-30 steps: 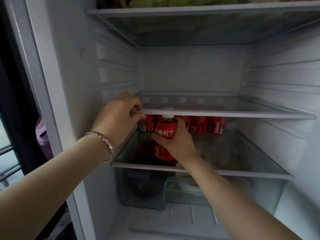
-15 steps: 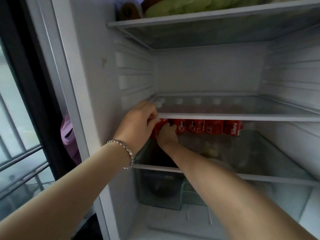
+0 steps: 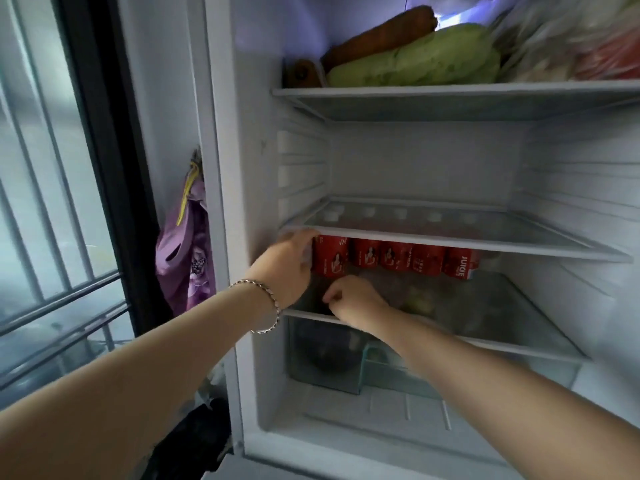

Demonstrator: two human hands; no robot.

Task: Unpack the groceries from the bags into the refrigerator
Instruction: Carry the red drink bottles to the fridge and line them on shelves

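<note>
Bottles of red juice with white caps [image 3: 394, 256] line up behind the loosely curled, empty right hand [image 3: 353, 296]; the left hand [image 3: 289, 259] grips the glass shelf edge [image 3: 450, 239] above, likely for steadiness

Red-labelled juice bottles [image 3: 394, 256], far on lower glass shelf: five. Orange carrots [image 3: 381, 36], top shelf left: two. Pale green cabbage [image 3: 415, 64]: one. Clear glass shelves [image 3: 450, 237]: three.

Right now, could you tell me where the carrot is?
The carrot lies on the refrigerator's top shelf, upper left, leaning on the green cabbage.
</note>
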